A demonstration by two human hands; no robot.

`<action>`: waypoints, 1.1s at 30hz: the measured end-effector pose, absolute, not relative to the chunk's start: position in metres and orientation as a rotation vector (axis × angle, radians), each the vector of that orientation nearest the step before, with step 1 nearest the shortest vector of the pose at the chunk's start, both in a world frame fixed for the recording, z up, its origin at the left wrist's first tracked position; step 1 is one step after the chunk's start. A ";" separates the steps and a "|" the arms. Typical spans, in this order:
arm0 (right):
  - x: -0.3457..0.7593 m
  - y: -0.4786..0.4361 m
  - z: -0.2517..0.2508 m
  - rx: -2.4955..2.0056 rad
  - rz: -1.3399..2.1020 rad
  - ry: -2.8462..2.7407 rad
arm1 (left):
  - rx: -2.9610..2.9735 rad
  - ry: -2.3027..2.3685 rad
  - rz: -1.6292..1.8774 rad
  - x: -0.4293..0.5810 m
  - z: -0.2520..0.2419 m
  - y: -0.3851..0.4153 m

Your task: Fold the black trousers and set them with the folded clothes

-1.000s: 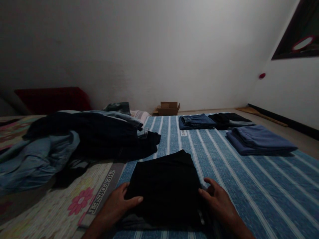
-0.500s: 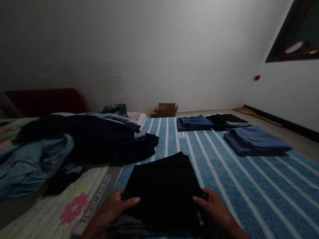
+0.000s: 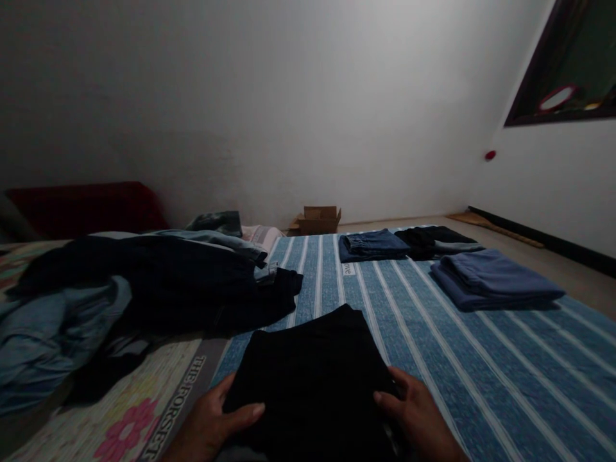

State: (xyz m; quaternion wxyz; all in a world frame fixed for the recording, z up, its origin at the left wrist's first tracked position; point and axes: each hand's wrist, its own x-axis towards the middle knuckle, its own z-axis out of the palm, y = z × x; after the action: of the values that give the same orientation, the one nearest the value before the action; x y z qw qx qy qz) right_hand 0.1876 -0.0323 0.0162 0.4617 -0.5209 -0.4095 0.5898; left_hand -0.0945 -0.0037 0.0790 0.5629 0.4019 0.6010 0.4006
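Left hand (image 3: 209,416) and right hand (image 3: 418,410) hold a folded black garment (image 3: 312,385) between them, at the near part of the blue-and-white striped cloth (image 3: 481,372).
Folded already, further off toward the right: blue denim garment (image 3: 375,245), black-and-grey bundle (image 3: 445,241), slate-blue garment (image 3: 498,279); unfolded at the left: a heap of navy garment (image 3: 192,276) and light-blue denim (image 3: 52,340). Both hands are partly closed on the black garment's sides, thumbs on top pointing inward, other fingers largely hidden, wrists angled toward each other.
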 end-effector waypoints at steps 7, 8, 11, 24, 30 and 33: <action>0.218 -0.010 0.046 -1.262 1.377 -1.036 | 1.195 1.428 0.969 -0.074 0.094 0.023; 0.225 -0.004 0.050 -1.267 1.369 -1.044 | 1.248 1.415 0.941 -0.070 0.096 0.031; 0.250 0.021 0.062 -1.245 1.292 -1.079 | 1.366 1.339 0.890 -0.051 0.103 0.062; 0.374 0.230 0.114 -1.394 0.791 -1.216 | 1.557 1.170 1.163 0.084 0.122 0.281; 0.410 0.313 0.094 -1.631 0.629 -1.159 | 1.487 1.277 1.224 0.138 0.098 0.365; 0.418 0.333 0.056 -1.827 0.569 -1.136 | 1.394 1.459 1.145 0.155 0.064 0.384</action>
State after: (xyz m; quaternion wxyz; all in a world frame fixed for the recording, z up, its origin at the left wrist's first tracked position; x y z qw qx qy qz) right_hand 0.4179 0.3326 0.0560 0.4423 -0.7364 -0.4577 0.2294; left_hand 0.1551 0.3842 0.0643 0.3995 0.5509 0.5764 0.4524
